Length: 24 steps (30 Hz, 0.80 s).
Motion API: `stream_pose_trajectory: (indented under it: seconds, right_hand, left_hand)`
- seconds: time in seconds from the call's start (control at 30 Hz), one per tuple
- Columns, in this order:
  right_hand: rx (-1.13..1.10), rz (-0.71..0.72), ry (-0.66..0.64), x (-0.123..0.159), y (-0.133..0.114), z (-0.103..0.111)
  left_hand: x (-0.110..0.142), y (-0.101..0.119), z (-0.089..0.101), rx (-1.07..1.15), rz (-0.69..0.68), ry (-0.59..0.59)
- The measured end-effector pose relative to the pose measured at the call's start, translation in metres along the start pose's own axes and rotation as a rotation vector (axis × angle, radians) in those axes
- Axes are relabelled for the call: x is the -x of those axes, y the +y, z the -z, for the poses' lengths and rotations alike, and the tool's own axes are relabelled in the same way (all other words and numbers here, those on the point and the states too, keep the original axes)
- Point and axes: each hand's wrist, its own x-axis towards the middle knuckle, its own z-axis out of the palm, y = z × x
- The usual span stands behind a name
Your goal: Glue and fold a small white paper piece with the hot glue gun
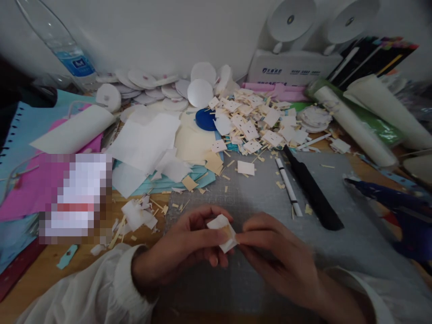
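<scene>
My left hand (pixel 184 245) and my right hand (pixel 276 258) meet low in the middle of the view, over a grey cutting mat (pixel 337 252). Both pinch a small white paper piece (pixel 223 231) with a tan patch on it. The left fingers curl round its left side. The right fingertips press on its right edge. White sleeves cover both forearms.
A heap of small white squares and tan strips (pixel 259 123) lies beyond the mat. A white pen (pixel 288 185) and a black knife (pixel 312 189) lie on the mat. White discs (pixel 158 87), coloured paper sheets (pixel 30 180), paper rolls (pixel 354 121), a blue glue gun (pixel 398 207) and a bottle (pixel 67 49) surround it.
</scene>
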Motion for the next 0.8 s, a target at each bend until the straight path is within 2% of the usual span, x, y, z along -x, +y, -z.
stream_pose_trajectory:
  seconds: [0.13, 0.27, 0.47, 0.63, 0.8]
  right_hand:
    - [-0.004, -0.033, 0.029, -0.0010, -0.0048, 0.0030]
    - [-0.071, -0.100, 0.082, -0.0031, -0.0088, 0.0062]
    - [-0.189, -0.174, 0.110, -0.0056, -0.0089, 0.0061]
    - [-0.232, -0.169, 0.085, -0.0059, -0.0077, 0.0037]
    - [-0.253, -0.192, 0.099, -0.0025, -0.0048, -0.0010]
  left_hand:
    - [0.0017, 0.0007, 0.0041, -0.016, -0.084, -0.106]
    - [0.0058, 0.0019, 0.0062, -0.219, -0.279, -0.138]
    - [0.0095, -0.0030, 0.0076, -0.572, -0.502, -0.072]
    - [0.0074, -0.0054, 0.0063, -0.916, -0.752, 0.074]
    - [0.0041, -0.0026, 0.0059, -1.020, -0.808, 0.156]
